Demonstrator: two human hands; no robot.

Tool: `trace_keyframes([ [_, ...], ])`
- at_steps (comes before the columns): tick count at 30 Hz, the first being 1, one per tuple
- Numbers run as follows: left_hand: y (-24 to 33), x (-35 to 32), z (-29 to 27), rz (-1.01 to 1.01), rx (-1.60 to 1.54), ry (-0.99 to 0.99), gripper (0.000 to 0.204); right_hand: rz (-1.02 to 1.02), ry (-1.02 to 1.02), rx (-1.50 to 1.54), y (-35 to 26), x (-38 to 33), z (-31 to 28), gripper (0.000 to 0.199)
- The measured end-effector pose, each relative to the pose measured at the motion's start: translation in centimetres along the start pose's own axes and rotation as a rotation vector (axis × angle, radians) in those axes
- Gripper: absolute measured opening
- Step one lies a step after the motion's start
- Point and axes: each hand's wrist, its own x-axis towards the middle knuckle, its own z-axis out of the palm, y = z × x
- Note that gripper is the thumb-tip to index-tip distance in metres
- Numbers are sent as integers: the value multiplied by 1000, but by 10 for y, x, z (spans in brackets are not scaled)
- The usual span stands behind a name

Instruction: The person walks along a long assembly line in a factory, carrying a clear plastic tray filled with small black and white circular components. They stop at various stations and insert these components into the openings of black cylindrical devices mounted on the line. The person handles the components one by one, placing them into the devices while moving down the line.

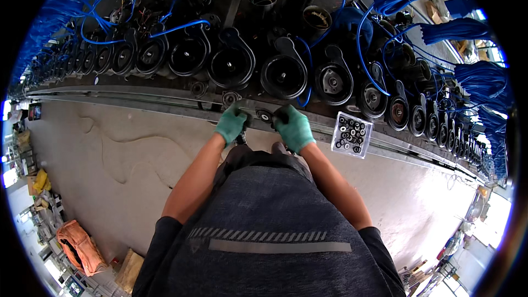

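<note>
Round dark part [265, 116] at the table's near edge [148, 94] looks light, stiff, rim-grippable; left hand [231, 125], right hand [296, 128] half curled, grips unclear.

1. The gloved left hand [231, 125] and right hand [295, 130] meet the table's metal edge [165, 103].
2. A small dark disc [265, 116] sits between them.
3. Black round housings [284, 76] line the table.
4. A clear box [351, 154] holds small rings [352, 132].
</note>
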Motion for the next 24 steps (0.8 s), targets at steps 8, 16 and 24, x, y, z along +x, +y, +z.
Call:
trace_keyframes([
  [8, -48, -21, -88, 7, -70, 98, 41, -585, 550, -160, -86, 11, -43, 15],
  [16, -55, -26, -127, -31, -38, 29, 39, -644, 606, -603, -66, 24, -22, 18],
  [24, -61, -12, -125, -61, 44, -4, 41, -438, 528, -430, -30, -30, -32, 17],
])
